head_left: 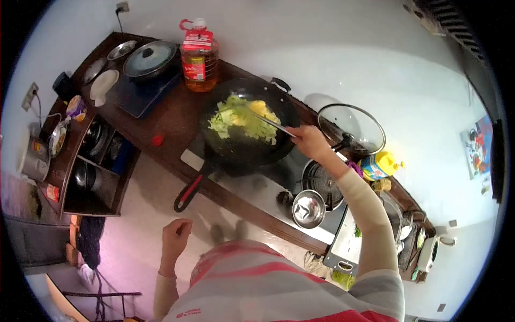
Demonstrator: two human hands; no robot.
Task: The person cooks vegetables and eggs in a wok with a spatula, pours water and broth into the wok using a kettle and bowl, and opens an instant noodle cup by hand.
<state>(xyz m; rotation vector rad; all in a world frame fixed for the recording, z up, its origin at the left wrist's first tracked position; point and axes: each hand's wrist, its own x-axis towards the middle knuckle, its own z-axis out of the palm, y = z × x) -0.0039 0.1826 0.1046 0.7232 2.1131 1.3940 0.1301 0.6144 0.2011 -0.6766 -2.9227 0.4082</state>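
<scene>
A black wok [241,153] stands on the stove, holding shredded pale green vegetable [222,127] and yellow pieces that look like egg [258,105]. My right hand [312,142] is closed around the metal handle of a cooking spatula [273,124]. Its head is down among the food, blurred and partly hidden. Below the wok's black-and-red handle [190,191], my left hand [176,236] hangs apart from it, fingers curled, with nothing visible in them.
Behind the wok stands a big oil bottle [199,61]. A glass lid [351,129], a steel bowl [309,209] and a yellow-capped bottle [382,163] are to the right. A lidded pan [151,60] sits at the back left; a red cap [157,140] lies on the counter.
</scene>
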